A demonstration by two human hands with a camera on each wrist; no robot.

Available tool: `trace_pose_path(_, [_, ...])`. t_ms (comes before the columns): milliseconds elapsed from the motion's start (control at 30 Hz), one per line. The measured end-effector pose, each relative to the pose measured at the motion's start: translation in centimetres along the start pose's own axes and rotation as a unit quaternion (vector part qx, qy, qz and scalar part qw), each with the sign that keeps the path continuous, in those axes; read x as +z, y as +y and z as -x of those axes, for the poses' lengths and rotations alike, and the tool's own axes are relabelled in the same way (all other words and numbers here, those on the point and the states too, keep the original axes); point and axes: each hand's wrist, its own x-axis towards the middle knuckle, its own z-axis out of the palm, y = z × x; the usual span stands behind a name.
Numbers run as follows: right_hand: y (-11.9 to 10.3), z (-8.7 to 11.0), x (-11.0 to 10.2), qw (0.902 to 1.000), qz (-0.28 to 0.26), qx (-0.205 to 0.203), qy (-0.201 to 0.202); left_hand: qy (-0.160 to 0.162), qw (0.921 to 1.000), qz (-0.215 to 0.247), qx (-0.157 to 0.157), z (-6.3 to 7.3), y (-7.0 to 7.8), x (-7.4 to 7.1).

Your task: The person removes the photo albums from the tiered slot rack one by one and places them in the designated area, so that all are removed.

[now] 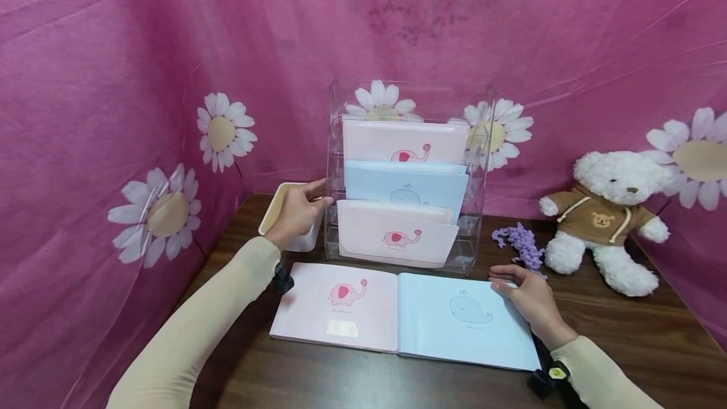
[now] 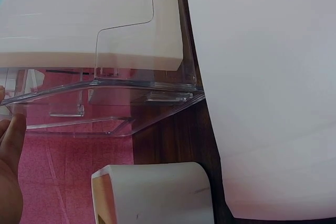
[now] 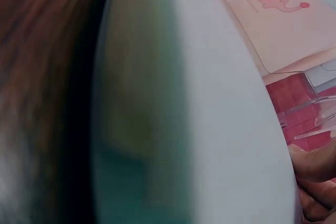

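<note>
A clear tiered rack (image 1: pixel 477 232) stands at the back, holding pink elephant booklets (image 1: pixel 363 232) and a blue whale booklet (image 1: pixel 369 182). My left hand (image 1: pixel 298 210) reaches over a white container (image 1: pixel 303 242), its fingertips touching the rack's left side; in the left wrist view the fingers (image 2: pixel 13 145) lie by the clear panel. Side by side in front of the rack lie a pink elephant booklet (image 1: pixel 363 289) and a blue whale booklet (image 1: pixel 437 327). My right hand (image 1: pixel 531 302) holds the latter's right edge, thumb on the cover. Its lower fingers are partly hidden.
A white teddy bear (image 1: pixel 610 219) in a brown hoodie sits at the right of the wooden table (image 1: pixel 318 377). Purple fuzzy yarn (image 1: pixel 522 245) lies between the bear and the rack. A pink curtain (image 1: pixel 284 30) with daisies hangs behind.
</note>
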Motion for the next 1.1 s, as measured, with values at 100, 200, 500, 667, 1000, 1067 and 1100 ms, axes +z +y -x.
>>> trace_pose_path(100, [0.0,-0.1,0.1,0.9994,0.02,-0.027,0.012,0.001,1.0,0.002,-0.005,0.0,0.0,0.0])
trace_pose_path(200, [-0.2,0.0,0.1,0.998,0.028,-0.047,0.033,0.002,0.9999,0.01,-0.003,0.0,-0.1,0.1])
trace_pose_path(500, [-1.2,-0.1,-2.3,0.98,-0.149,-0.121,0.052,0.002,0.9999,0.013,0.008,-0.1,-0.1,0.1])
trace_pose_path(667, [-1.6,-0.8,-3.9,0.9348,-0.296,-0.191,0.041,0.0,0.9998,0.014,0.014,-0.1,-0.1,0.1])
trace_pose_path(1000, [-3.8,-1.7,-7.3,0.8904,-0.375,-0.251,0.061,-0.003,1.0,0.005,0.001,0.0,0.0,0.1])
trace_pose_path(1067, [-4.4,-1.9,-8.0,0.8838,-0.385,-0.258,0.062,-0.001,1.0,0.0,0.008,0.1,0.1,0.0])
trace_pose_path(1100, [-4.8,-2.1,-8.3,0.8792,-0.392,-0.263,0.064,0.0,0.9999,-0.003,0.01,0.1,0.1,0.0])
